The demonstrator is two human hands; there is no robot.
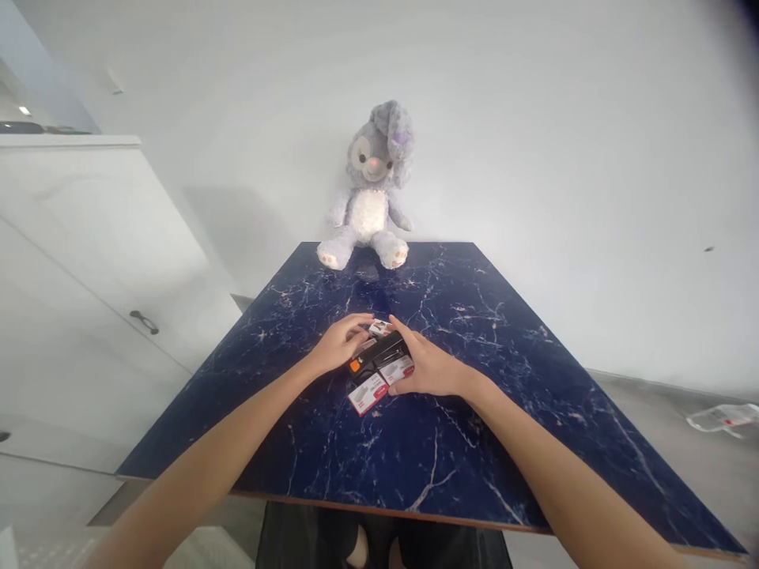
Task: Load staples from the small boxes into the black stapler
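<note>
A black stapler (375, 355) with an orange spot lies in the middle of the dark blue marbled table (451, 442), on top of small red-and-white boxes (368, 393). My left hand (339, 342) rests at the stapler's left side, fingers curled over its far end. My right hand (428, 365) lies at its right side, fingers laid against the stapler and one box (396, 368). Another small box (380, 326) shows just beyond my fingertips.
A grey and white plush rabbit (372, 190) sits at the table's far edge against the white wall. A white cabinet (88, 261) with a dark handle stands to the left. A clear plastic wrapper (723, 416) lies on the floor at the right.
</note>
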